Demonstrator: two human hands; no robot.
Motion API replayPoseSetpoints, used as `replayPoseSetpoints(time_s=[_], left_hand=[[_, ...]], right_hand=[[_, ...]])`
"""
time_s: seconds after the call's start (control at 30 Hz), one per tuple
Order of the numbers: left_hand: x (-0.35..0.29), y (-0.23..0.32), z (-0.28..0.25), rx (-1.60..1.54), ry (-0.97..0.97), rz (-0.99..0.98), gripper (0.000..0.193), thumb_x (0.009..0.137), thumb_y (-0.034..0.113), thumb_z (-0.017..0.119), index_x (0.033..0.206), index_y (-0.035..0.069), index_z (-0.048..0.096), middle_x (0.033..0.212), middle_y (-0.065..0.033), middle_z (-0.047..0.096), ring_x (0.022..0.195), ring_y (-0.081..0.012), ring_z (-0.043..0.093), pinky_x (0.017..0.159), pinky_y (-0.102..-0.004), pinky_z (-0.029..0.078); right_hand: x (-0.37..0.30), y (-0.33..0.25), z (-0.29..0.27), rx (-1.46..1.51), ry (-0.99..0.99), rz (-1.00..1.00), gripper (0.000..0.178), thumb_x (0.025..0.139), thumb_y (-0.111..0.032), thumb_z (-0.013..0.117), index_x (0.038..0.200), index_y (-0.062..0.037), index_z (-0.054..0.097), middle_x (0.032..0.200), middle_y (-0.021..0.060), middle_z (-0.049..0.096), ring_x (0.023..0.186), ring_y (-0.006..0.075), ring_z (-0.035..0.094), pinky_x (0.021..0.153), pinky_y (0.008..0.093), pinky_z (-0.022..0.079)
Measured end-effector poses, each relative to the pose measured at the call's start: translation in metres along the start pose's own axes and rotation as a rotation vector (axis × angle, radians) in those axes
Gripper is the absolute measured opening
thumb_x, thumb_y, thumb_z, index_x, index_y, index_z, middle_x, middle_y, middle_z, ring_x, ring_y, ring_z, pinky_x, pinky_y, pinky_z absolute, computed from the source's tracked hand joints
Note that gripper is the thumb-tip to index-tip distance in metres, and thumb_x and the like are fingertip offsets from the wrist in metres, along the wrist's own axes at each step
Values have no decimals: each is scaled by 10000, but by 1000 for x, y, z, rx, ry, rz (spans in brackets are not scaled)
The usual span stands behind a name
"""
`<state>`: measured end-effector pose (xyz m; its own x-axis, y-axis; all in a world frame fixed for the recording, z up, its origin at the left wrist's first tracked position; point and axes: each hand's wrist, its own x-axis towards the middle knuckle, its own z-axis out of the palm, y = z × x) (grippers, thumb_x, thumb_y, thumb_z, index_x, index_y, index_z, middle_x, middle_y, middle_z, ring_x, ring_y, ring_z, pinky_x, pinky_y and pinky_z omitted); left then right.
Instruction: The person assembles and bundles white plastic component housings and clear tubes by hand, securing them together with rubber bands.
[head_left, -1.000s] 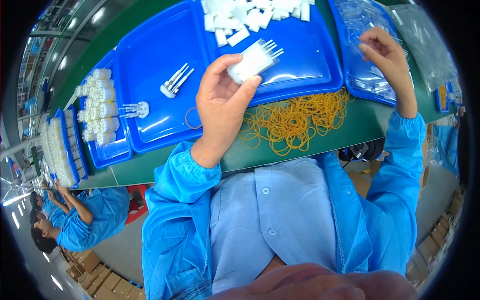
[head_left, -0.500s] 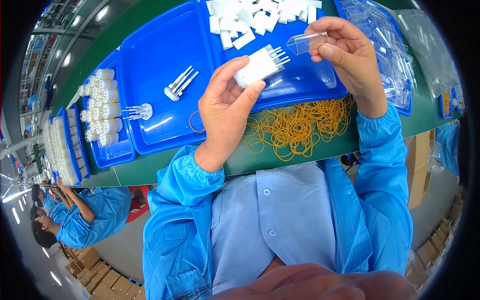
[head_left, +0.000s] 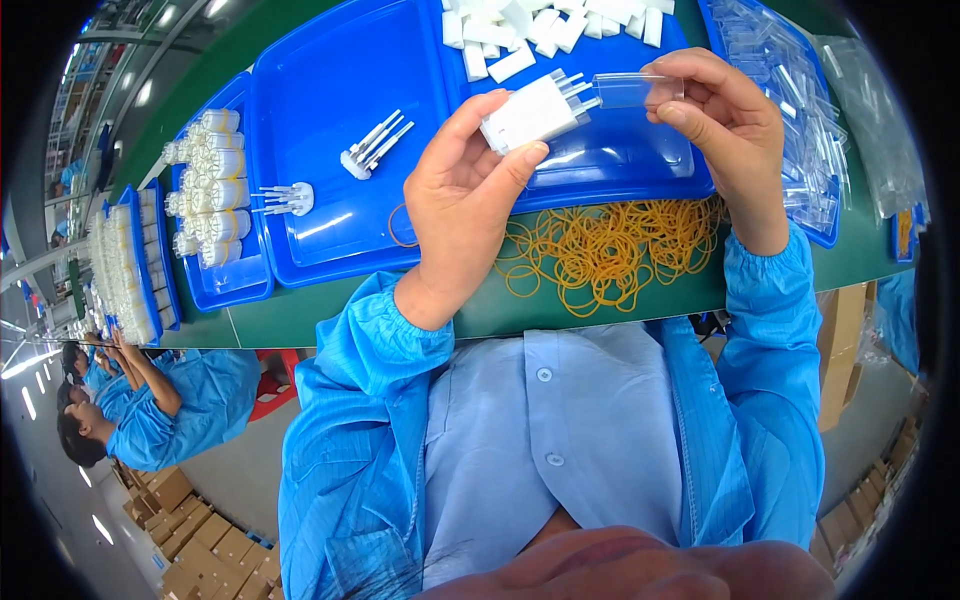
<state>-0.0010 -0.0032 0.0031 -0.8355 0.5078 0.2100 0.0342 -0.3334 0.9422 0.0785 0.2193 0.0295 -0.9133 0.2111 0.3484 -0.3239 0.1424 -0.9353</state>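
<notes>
My left hand (head_left: 455, 190) is closed around a white block-shaped piece (head_left: 535, 112), thumb along its near side. Several thin pale prongs (head_left: 575, 88) stick out of the block's right end. Between the thumb and fingers of my right hand (head_left: 728, 130) is a clear plastic sleeve (head_left: 622, 91), held almost level. The sleeve's left end is right by the prong tips; whether they touch I cannot tell. Two white round-based pieces with thin prongs, one upright-tilted (head_left: 372, 147) and one lying over (head_left: 290, 199), rest in the blue tray (head_left: 330, 80) to the left.
White blocks (head_left: 560, 30) are heaped at the far side of the middle tray. Orange rubber bands (head_left: 605, 260) lie on the green table before it. Clear sleeves (head_left: 790, 110) fill a tray at right. Banded assemblies (head_left: 215, 190) stand at left; co-workers (head_left: 150, 400) sit beyond.
My right hand has turned the clear sleeve from a slant to nearly level, its end now closer to the prongs. My left hand still grips the white block. The whole view has shifted slightly.
</notes>
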Motion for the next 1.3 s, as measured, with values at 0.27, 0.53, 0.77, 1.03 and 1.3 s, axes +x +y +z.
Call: replayPoseSetpoints(time_s=[0.27, 0.53, 0.77, 1.03, 1.3], left_hand=[[0, 0, -1, 56, -46, 9, 471, 816, -103, 645, 1260, -23, 508, 1179, -153, 576, 1091, -211, 578, 921, -300, 503], [-1, -3, -2, 80, -88, 43, 479, 803, -98, 663, 1252, -27, 513, 1254, -147, 514, 1124, -234, 560, 936, -329, 505], [-1, -2, -1, 74, -67, 36, 473, 799, -102, 663, 1244, -31, 517, 1230, -137, 522, 1115, -225, 562, 941, -323, 500], [-2, -2, 0, 104, -75, 47, 479, 809, -97, 655, 1259, -40, 505, 1227, -162, 561, 1120, -215, 558, 943, -308, 486], [-3, -1, 0, 117, -73, 33, 469, 815, -95, 650, 1258, -41, 507, 1220, -157, 563, 1112, -212, 562, 932, -303, 488]], right_hand=[[0, -5, -6, -162, -26, -97, 245, 836, 9, 627, 1081, 32, 619, 1060, 118, 607, 876, 153, 603, 773, 269, 516], [0, -5, -1, -170, -79, -73, 264, 819, 18, 633, 1082, 34, 621, 1027, 107, 598, 865, 148, 602, 767, 254, 506], [-2, -5, 0, -147, -65, -59, 271, 812, 19, 643, 1082, 34, 623, 1021, 109, 600, 855, 148, 608, 753, 245, 510], [-1, -5, -1, -172, -135, -69, 261, 811, -1, 684, 1071, -8, 658, 1005, 61, 618, 887, 118, 616, 806, 214, 516], [-3, -3, 4, -99, -95, -31, 263, 801, 9, 691, 1062, -4, 658, 1009, 57, 610, 878, 115, 608, 790, 214, 515]])
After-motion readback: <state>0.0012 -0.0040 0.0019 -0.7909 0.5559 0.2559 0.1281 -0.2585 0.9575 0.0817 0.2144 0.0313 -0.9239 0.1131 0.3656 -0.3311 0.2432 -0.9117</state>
